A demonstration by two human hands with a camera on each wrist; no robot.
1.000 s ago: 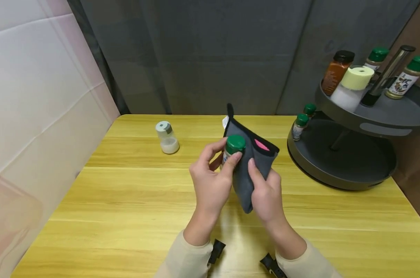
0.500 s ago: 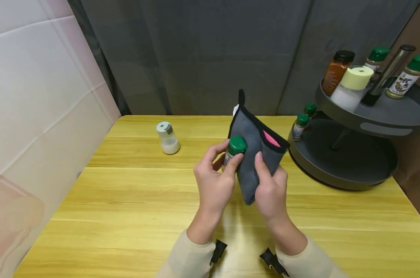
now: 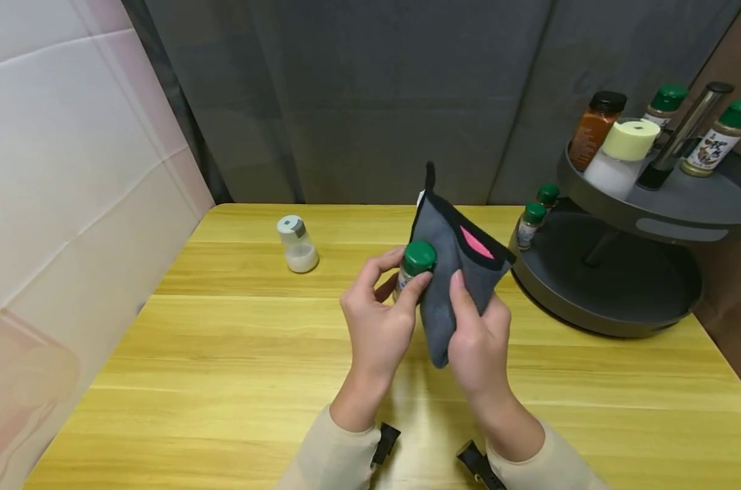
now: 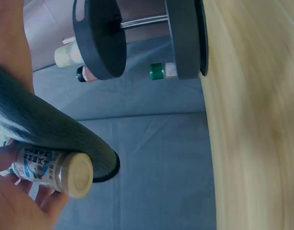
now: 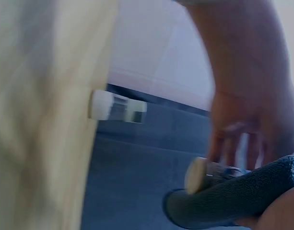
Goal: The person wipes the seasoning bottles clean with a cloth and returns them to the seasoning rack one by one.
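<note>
My left hand holds a small spice jar upright by its sides, thumb and fingers just under the green cap. In the left wrist view the printed label of the jar faces the camera, its tan base pointing right. A folded grey cloth with black edging, a hanging loop and a pink inner side is gripped by my right hand, thumb on top. The cloth lies against the jar's right side. In the right wrist view the cloth covers part of the jar.
A glass shaker with white contents stands on the wooden table to the left. At right is a dark two-tier turntable rack; spice jars, including an orange one, fill its upper tier. Two small green-capped jars stand on the lower tier.
Both hands, with the jar and the cloth, have shifted slightly right. The cloth rose along the jar, then dropped a little, and its pink opening shows wider. The grips are unchanged.
</note>
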